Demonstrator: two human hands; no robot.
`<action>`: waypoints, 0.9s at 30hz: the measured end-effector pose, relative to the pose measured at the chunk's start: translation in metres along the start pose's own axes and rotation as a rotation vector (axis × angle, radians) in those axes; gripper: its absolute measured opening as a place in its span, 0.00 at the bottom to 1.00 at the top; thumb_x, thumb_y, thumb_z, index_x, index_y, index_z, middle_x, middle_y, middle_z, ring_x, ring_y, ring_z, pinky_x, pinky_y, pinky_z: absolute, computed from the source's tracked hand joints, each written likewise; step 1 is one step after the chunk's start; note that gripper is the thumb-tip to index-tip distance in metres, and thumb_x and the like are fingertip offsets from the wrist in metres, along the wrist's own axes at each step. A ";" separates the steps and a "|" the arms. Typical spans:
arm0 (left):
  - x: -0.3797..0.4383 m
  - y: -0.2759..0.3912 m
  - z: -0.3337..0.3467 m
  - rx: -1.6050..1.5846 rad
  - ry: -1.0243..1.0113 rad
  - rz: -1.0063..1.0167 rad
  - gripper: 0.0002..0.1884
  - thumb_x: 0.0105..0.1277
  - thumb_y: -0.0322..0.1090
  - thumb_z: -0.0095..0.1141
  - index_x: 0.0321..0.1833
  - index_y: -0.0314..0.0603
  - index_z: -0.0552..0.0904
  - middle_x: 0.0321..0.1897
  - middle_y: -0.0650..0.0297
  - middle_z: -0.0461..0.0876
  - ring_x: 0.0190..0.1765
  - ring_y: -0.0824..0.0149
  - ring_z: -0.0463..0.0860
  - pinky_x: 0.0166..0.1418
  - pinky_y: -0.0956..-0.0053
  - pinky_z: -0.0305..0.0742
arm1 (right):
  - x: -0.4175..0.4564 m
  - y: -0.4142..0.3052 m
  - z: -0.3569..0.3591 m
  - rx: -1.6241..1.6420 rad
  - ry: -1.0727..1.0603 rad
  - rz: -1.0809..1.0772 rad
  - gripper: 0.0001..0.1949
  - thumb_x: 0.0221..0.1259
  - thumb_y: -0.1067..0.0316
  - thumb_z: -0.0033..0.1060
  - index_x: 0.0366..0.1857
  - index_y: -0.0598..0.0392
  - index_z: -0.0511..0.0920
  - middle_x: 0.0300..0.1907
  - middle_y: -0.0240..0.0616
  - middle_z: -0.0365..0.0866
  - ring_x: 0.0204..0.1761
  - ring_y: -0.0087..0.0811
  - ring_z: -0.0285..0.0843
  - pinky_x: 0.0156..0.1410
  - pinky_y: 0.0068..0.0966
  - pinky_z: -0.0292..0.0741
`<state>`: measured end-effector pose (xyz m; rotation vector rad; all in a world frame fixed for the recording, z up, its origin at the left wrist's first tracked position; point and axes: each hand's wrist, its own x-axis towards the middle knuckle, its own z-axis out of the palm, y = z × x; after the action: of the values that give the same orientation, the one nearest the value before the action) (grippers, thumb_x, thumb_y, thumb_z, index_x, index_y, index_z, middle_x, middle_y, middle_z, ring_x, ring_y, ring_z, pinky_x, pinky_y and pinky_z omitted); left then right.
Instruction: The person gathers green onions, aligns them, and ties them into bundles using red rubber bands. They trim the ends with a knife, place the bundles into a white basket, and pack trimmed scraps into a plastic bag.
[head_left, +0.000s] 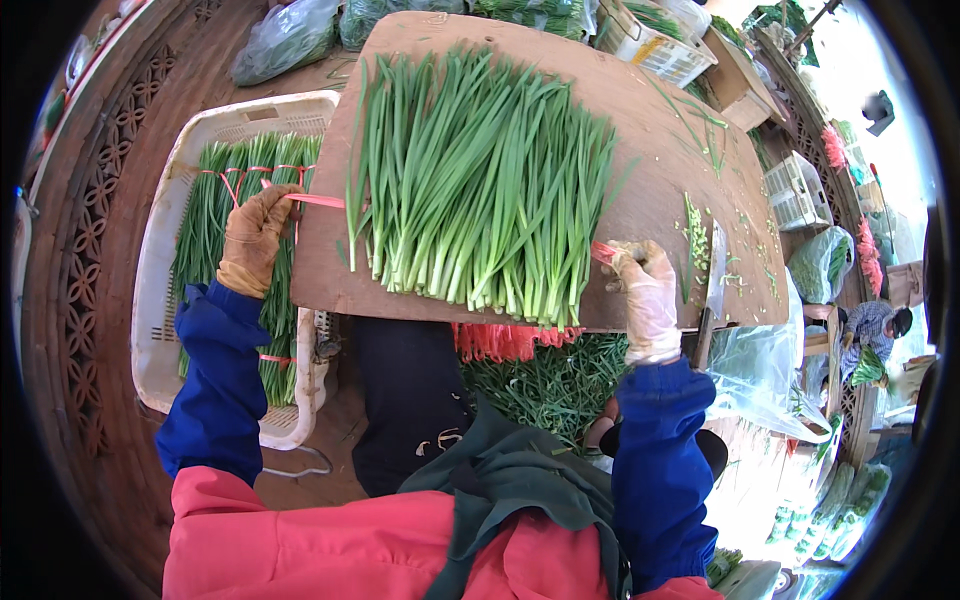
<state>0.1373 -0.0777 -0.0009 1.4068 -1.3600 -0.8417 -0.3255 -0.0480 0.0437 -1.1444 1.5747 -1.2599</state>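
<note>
A wide layer of green garlic chives (480, 187) lies on a brown wooden board (637, 97), cut ends towards me. In a soiled tan glove, my left hand (257, 232) pinches one end of a pink plastic tie (319, 200) at the left of the chives. My right hand (643, 281), in a pale glove, grips a pink strip (602, 253) at their right side. Whether both pink parts are one strip under the chives is hidden. A knife (716, 270) lies right of my right hand, beside chopped bits (696, 240).
A white plastic crate (169, 187) with tied chive bundles (277, 300) stands at left. Pink ties (510, 341) hang below the board's near edge, over loose trimmings (555, 382). Bagged greens (289, 37) lie behind. A clear bag (757, 367) hangs at right; a person (874, 337) works farther off.
</note>
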 end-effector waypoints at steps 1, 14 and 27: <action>-0.002 0.013 0.008 0.039 0.051 0.063 0.13 0.76 0.37 0.57 0.55 0.36 0.85 0.34 0.72 0.83 0.34 0.80 0.75 0.37 0.85 0.69 | -0.003 -0.001 0.004 0.094 0.023 -0.020 0.07 0.67 0.69 0.59 0.43 0.58 0.79 0.36 0.33 0.82 0.33 0.22 0.78 0.35 0.20 0.73; 0.037 0.144 0.108 -0.257 -0.648 0.249 0.15 0.76 0.43 0.56 0.49 0.37 0.86 0.43 0.65 0.87 0.32 0.76 0.80 0.41 0.81 0.74 | 0.004 -0.043 0.058 0.232 -0.240 -0.266 0.02 0.72 0.72 0.54 0.40 0.51 0.72 0.29 0.24 0.70 0.28 0.15 0.65 0.32 0.16 0.65; 0.038 0.143 0.214 -0.692 -0.846 0.147 0.11 0.75 0.41 0.57 0.37 0.42 0.81 0.30 0.70 0.78 0.29 0.78 0.71 0.79 0.66 0.51 | 0.017 -0.033 0.072 0.897 -0.381 0.032 0.06 0.73 0.64 0.58 0.38 0.50 0.73 0.31 0.31 0.77 0.28 0.22 0.71 0.35 0.21 0.70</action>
<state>-0.1035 -0.1384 0.0775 0.3917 -1.5084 -1.7094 -0.2560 -0.0862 0.0622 -0.6967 0.6065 -1.3957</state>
